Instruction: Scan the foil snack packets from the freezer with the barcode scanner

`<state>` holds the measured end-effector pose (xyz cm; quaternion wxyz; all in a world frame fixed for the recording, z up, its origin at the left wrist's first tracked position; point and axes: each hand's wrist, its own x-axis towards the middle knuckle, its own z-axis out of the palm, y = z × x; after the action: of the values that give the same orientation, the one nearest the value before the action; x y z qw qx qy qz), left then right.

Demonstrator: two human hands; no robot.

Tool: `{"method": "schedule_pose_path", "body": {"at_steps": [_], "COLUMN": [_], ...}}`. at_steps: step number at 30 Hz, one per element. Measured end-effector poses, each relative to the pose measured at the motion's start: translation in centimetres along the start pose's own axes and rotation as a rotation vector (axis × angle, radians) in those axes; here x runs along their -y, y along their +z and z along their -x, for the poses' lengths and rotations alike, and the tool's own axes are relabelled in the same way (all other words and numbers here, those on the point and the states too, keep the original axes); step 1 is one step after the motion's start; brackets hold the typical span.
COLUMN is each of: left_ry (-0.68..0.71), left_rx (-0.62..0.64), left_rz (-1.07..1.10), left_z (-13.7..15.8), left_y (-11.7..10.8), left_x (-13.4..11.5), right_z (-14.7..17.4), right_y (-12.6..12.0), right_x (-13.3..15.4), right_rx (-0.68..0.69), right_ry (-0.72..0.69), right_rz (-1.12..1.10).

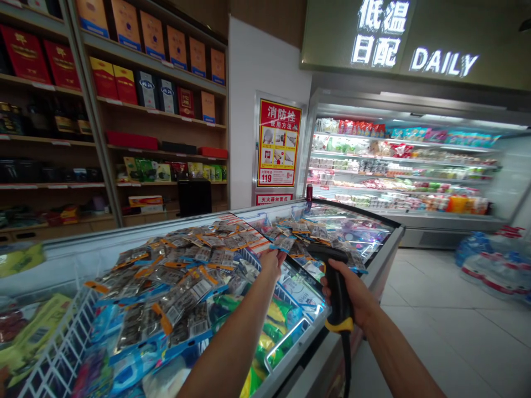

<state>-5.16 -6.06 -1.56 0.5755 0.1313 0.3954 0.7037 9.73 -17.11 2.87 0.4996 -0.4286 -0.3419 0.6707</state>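
Note:
My right hand [350,290] is wrapped round the grip of a black and yellow barcode scanner [341,301], whose head points left and whose cable hangs down. My left hand [272,261] reaches over the chest freezer, fingers closed at the lower edge of a small blue-edged packet [284,242]. The scanner's head is just right of that packet. A large heap of similar flat packets [199,251] with orange and blue ends and barcode labels spreads to the left of my hands. More packets [311,228] lie behind them on the freezer's glass lid.
A white wire basket [58,342] and green and yellow bags [269,331] are inside the chest freezer [323,354]. A red can [309,192] stands at its far corner. Boxed goods fill shelves [161,116] behind. Wrapped water bottles [493,268] stand on the floor at right, before a lit refrigerated case [415,221].

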Motion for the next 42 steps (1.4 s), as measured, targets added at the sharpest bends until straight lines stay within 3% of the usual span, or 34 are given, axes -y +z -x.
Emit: {"method": "schedule_pose_path", "body": {"at_steps": [6,22,42], "left_ry": [0.024,0.065,0.061], "left_rx": [-0.008,0.005,-0.023], "left_rz": [0.163,0.173,0.171], "left_z": [0.0,-0.2,-0.3], "left_y": [-0.4,-0.4,-0.2], "left_x": [0.4,0.9,0.7], "right_z": [-0.1,-0.2,0.7], "right_y": [1.2,1.0,1.7], "right_x": [-0.3,0.8,4.8], "right_rx": [-0.021,0.048,0.1], "right_ry": [0.053,0.072,0.097], "right_rz": [0.043,0.033,0.106]}}
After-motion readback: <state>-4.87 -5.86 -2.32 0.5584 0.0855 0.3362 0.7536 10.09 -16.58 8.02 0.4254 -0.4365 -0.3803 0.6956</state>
